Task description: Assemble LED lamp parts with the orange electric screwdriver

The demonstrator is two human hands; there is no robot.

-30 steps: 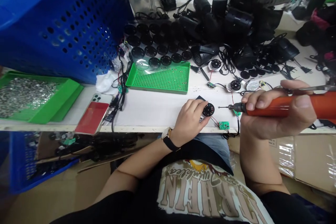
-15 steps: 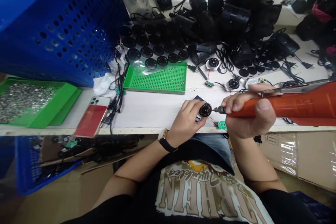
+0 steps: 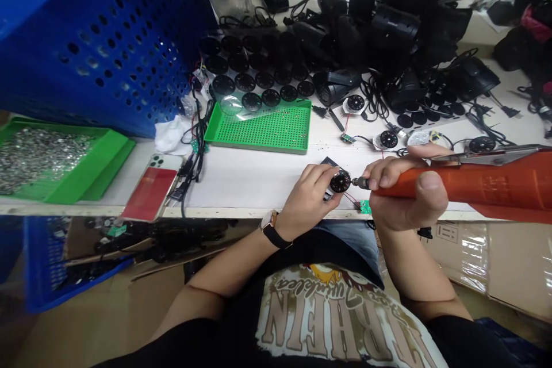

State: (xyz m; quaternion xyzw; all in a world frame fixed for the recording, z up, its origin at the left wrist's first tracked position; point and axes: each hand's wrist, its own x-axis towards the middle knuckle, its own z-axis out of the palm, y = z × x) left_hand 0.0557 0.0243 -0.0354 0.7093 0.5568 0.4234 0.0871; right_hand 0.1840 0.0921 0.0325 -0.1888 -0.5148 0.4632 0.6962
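My left hand pinches a small round black part near the table's front edge, its fingers closed round the part's left side. My right hand is wrapped round an orange electric screwdriver that lies nearly level, with its metal tip touching the right side of the round part. A little green circuit board on red wires lies just below the tip. A watch sits on my left wrist.
A green perforated tray lies behind my left hand. Rows of black round parts and black housings with cables fill the back. A blue crate, a green tray of metal bits and a red phone stand left.
My right hand has brought the screwdriver leftward until its tip met the round part. My left hand has kept its hold on the part and barely moved.
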